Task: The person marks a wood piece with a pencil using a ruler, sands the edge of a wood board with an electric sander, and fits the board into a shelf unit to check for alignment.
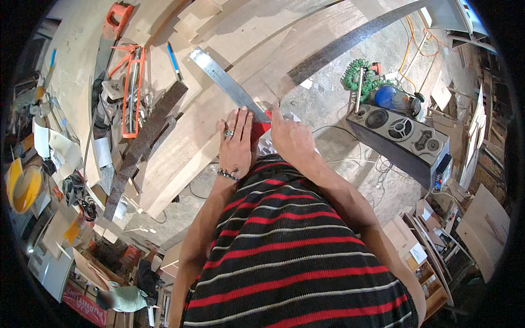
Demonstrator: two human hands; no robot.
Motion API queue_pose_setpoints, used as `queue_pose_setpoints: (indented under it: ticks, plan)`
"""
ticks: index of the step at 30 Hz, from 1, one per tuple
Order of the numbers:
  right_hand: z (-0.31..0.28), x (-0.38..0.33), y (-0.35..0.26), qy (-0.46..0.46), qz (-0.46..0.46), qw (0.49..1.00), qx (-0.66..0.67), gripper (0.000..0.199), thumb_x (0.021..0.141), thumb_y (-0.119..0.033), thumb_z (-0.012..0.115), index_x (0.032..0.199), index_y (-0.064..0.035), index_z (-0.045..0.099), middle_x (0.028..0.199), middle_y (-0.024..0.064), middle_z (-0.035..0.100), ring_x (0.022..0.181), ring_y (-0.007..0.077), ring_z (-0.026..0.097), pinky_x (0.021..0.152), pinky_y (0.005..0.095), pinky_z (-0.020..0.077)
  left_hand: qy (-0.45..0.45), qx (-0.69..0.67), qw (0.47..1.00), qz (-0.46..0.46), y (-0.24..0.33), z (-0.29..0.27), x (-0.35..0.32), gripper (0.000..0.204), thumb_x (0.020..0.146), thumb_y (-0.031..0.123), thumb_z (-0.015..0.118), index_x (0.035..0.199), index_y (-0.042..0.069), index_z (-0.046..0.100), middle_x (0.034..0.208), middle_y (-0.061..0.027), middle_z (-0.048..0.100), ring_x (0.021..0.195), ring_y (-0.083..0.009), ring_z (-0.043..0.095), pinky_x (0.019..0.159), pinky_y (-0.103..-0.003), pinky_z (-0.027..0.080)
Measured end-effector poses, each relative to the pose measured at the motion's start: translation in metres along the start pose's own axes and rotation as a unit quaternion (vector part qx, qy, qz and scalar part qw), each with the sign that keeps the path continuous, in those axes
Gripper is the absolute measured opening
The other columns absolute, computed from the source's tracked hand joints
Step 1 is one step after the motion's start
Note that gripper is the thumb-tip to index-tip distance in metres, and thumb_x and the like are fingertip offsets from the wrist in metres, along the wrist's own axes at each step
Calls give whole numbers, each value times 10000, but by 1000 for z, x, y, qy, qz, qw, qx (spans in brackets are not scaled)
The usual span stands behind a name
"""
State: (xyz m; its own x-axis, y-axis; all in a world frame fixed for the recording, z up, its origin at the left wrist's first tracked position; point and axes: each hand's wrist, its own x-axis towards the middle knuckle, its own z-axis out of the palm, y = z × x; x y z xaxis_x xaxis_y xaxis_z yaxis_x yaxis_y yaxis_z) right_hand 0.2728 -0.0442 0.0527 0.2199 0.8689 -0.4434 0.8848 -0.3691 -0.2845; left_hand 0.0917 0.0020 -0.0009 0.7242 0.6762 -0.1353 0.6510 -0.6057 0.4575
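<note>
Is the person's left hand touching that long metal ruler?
Touching. The head view shows the left hand pressed flat, fingertips on the metal ruler's near end, atop the wooden board.

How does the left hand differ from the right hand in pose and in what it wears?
The left hand lies flat, fingers stretched forward, pressing beside the metal ruler on the wooden board; the right hand is partly curled, with one finger pointing forward at the board's edge. The left hand wears a ring and a wrist bracelet; the right hand shows neither. Both rest at the red part by the ruler's near end.
</note>
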Motion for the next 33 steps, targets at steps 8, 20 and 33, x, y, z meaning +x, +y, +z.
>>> queue_pose_setpoints:
  ticks: [8, 20, 33]
  plan:
    - [3, 7, -3, 24, -8, 1000, -2, 528, 920, -123, 586, 1390, 100, 495, 694, 214, 714, 671, 404, 747, 619, 519, 605, -5, -6, 1000, -7, 0, 4, -2, 735, 918, 231, 676, 1570, -1, 428, 1701, -152, 307, 1582, -335, 272, 1265, -622, 169]
    - [2, 14, -7, 28, -27, 999, -14, 225, 940, -136, 572, 1140, -31, 562, 703, 202, 721, 668, 377, 755, 579, 501, 600, -16, 2, 1000, -4, -2, 5, 0, 733, 940, 232, 636, 1591, 0, 391, 1705, -168, 295, 1599, -341, 229, 1276, -621, 130]
    - [9, 9, -4, 23, -22, 999, 17, 250, 930, -110, 578, 1163, -32, 535, 681, 221, 706, 634, 403, 736, 552, 522, 578, -45, 35, 998, 2, -5, 6, 1, 755, 953, 252, 620, 1615, 8, 352, 1717, -169, 268, 1597, -352, 234, 1262, -644, 162]
